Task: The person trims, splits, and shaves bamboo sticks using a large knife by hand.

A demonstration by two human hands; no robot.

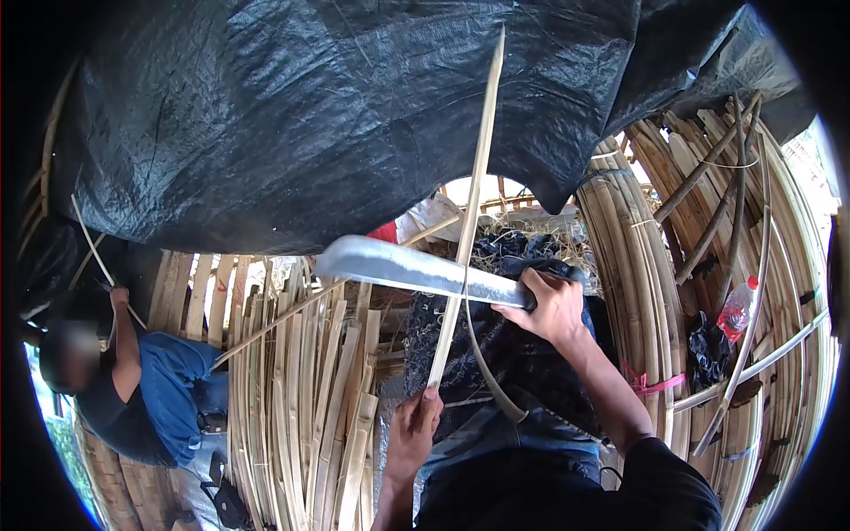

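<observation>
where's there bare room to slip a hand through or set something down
A hand could likely pass over the dark cloth between the curled strip and right forearm; I see no sure setting-down spot. It's crowded where the knife crosses the stick, and around the bottle and black plastic.

On my feed, the machete [398, 268] crossed the strip [483, 146], with slats [297, 403] left and a bundle [627, 265] right.

Handle of machete [412, 271] mostly hidden in R hand [551, 305]; near end of bamboo strip [474, 212] hidden in L hand [413, 431]. Co-worker [146, 389] at L — face blurred. Bottle [737, 310] at R — label unreadable. Tarp [292, 124] cut off at far edge.
</observation>
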